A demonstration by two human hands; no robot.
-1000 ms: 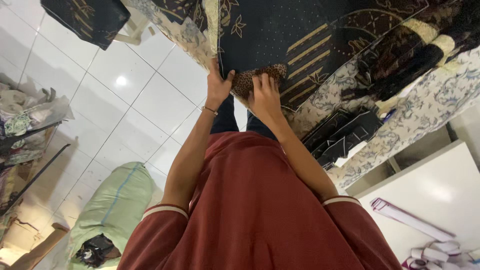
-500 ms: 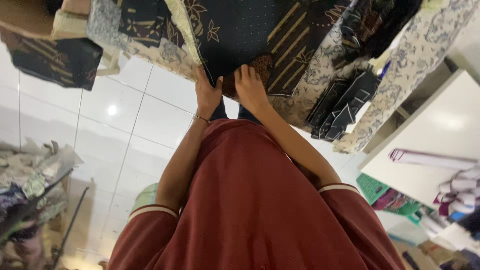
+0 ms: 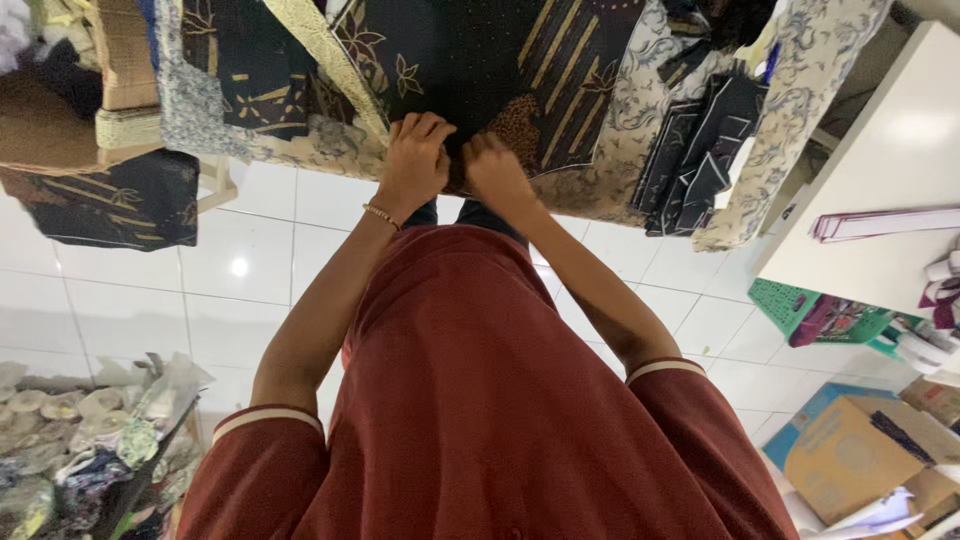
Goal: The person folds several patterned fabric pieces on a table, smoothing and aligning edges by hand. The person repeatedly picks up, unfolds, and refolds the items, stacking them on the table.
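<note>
A dark patterned cloth with gold stripes and flowers lies on a table covered in a pale floral cloth, its edge hanging toward me. My left hand, with a thin bracelet at the wrist, has its fingers curled over the cloth's near edge. My right hand is closed on the same edge just to the right, beside a brown spotted patch. Both hands sit close together, almost touching.
More dark cloth pieces hang at the table's right; another hangs at the left. A white table with papers stands right, a cardboard box and green basket below it. Piled scraps sit lower left on white tile floor.
My left hand has gone from flat against the cloth to curled over its edge. My right hand has closed tighter. The view has swung, bringing the box and basket into sight.
</note>
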